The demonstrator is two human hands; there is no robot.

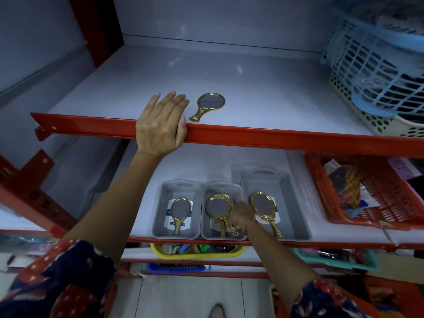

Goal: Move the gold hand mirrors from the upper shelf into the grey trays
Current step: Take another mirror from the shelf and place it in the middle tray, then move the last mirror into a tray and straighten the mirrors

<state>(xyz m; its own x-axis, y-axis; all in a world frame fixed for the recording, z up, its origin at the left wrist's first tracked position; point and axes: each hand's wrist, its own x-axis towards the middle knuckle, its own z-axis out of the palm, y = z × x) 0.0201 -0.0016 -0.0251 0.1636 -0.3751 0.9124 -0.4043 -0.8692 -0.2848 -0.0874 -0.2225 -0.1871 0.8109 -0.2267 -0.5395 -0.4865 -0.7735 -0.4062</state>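
Observation:
One gold hand mirror [210,104] lies flat on the upper shelf [252,92], handle toward the red front rail. My left hand [160,125] rests beside it, fingers spread on the shelf and thumb on the rail, holding nothing. On the shelf below stand three grey trays: the left tray [160,203] and the right tray [291,198] each hold one gold mirror. In the middle tray [206,232] a mirror [216,206] lies with a second one overlapping it. My right hand [241,216] is closed on the handle of that second mirror.
A blue mesh basket [371,58] sits on a cream basket at the upper shelf's right end. A red basket [376,214] of goods stands right of the trays. Yellow [197,254] and teal baskets sit on lower shelves. The red front rail [275,136] crosses the view.

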